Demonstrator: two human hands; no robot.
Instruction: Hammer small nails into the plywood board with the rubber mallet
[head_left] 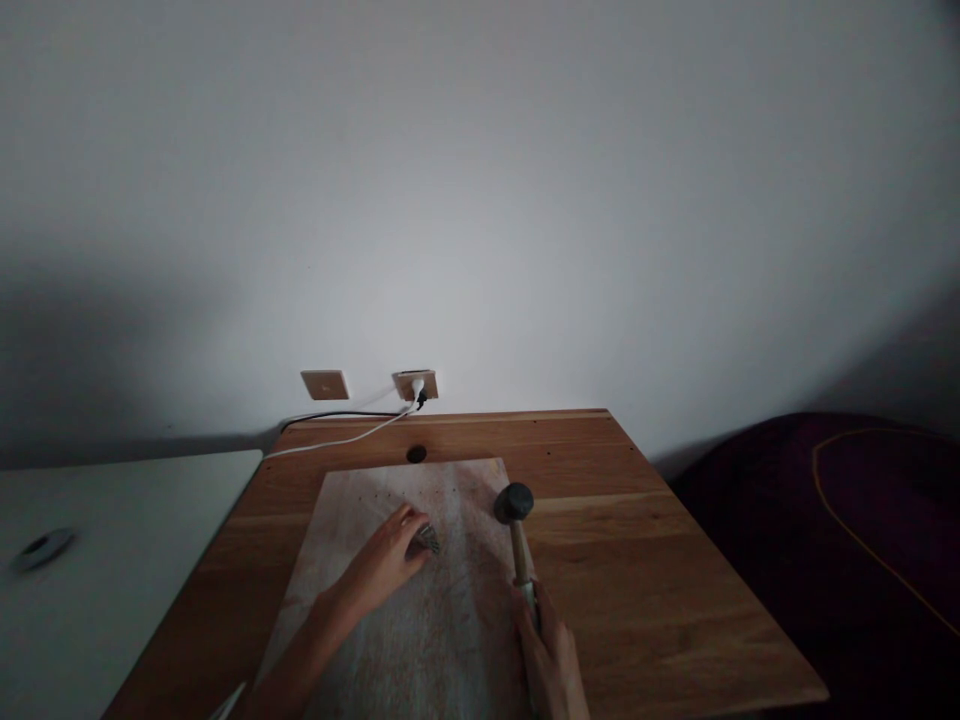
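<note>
Left hand (396, 545): small dark object (427, 539) pinched over board (442, 630); mallet (515, 506) gripped by right hand (552, 650) along board's right edge, tabletop (660, 570) extending beyond.

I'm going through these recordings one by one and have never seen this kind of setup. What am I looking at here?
There is no machine here: a person works with two bare hands. The single picture comes from a camera worn on the head, looking forward and down.

A brown wooden table stands by a plain pale wall. On it lies a flat, pale, scuffed rectangular board.

The left hand, over the board, holds a small dark patterned object between fingers and thumb; it is too small to identify. The right hand grips a mallet with a black cylindrical head and a light brown handle.
</note>
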